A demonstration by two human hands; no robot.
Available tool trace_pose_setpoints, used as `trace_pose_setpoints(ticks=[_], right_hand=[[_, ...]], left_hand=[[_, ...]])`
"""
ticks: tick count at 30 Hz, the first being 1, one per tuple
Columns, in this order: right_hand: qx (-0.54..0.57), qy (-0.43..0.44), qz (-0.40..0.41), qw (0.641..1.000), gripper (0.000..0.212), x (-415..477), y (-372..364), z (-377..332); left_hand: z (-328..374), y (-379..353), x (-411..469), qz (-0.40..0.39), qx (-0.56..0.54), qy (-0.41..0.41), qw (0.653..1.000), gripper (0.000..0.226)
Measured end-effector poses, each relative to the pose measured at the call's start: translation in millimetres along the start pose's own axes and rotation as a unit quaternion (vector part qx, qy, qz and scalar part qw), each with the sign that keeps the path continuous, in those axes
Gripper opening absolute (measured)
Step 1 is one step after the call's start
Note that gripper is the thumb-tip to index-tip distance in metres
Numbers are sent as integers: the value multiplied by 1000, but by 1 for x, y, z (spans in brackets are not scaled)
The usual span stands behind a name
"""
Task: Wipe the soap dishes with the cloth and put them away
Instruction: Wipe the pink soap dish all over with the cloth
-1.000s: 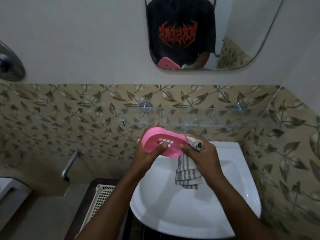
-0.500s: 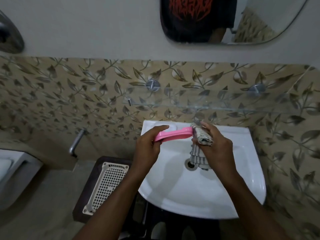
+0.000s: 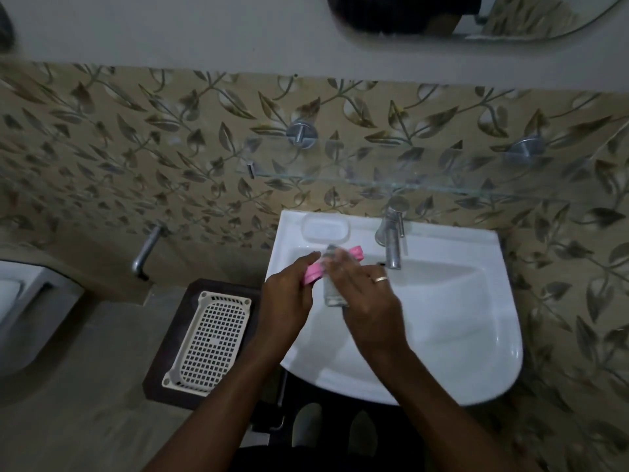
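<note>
Pink soap dish (image 3: 311, 274): left hand (image 3: 289, 301) fingers grip it; striped cloth (image 3: 332, 287), earlier at its end, now crosses its middle under right hand (image 3: 369, 298) (grip blurred, cannot tell). Wiping underway.

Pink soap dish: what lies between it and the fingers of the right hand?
The grey cloth, blurred, lies between the right hand and the pink soap dish, which the left hand holds. The head view shows it.

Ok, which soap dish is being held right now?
The pink dish: the left hand grips it and the right hand holds the cloth against it. The white dish sits untouched on the sink rim.
</note>
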State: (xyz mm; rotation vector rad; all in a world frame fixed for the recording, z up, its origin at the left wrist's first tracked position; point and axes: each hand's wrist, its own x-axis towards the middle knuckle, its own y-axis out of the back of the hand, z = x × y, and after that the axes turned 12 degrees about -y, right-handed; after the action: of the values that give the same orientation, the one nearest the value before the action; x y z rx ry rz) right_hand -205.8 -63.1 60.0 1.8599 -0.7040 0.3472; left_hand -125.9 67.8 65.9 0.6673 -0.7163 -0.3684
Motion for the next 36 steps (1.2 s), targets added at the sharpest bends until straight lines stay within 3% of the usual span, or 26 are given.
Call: trace_pose_setpoints(ticks=[3, 5, 9, 11, 15, 19, 21, 25, 28, 30, 32, 34, 36], right_hand=[[22, -108, -27, 994, 65, 3, 1, 25], [49, -128, -34, 990, 67, 4, 0, 22], [28, 19, -22, 999, 47, -10, -5, -19], [33, 50, -22, 998, 43, -8, -3, -21], [81, -89, -7, 993, 62, 2, 2, 20], [147, -182, 17, 972, 61, 7, 6, 23], [133, -154, 22, 979, 57, 6, 5, 15], [66, 19, 9, 998, 44, 1, 3, -3], [107, -45, 25, 993, 47, 11, 10, 8], [171, -136, 28, 975, 48, 17, 19, 14], [249, -252, 13, 935, 46, 24, 31, 12], [365, -365, -28, 856, 43, 31, 39, 7], [460, -414, -55, 783, 36, 36, 42, 8]], left_hand=[[-3, -4, -7, -19, 13, 11, 1000, 46], [-1, -5, -10, -20, 3, 15, 1000, 46], [8, -4, -8, -26, -58, 27, 998, 28], [7, -3, -7, -13, -67, 21, 997, 21], [-6, -8, -6, 0, -18, -17, 1000, 41], [-6, -10, -5, 1, -42, -21, 999, 40], [-5, -11, -4, 7, -52, -14, 999, 40], [0, -8, 3, -11, -85, -14, 996, 37], [-3, -7, 5, -2, -102, -11, 995, 41], [-6, -7, 5, -2, -126, 0, 992, 44], [-2, -6, 6, 4, -188, 23, 982, 46], [5, -4, 5, 24, -286, 47, 957, 47], [8, 0, 3, 47, -359, 69, 930, 47]])
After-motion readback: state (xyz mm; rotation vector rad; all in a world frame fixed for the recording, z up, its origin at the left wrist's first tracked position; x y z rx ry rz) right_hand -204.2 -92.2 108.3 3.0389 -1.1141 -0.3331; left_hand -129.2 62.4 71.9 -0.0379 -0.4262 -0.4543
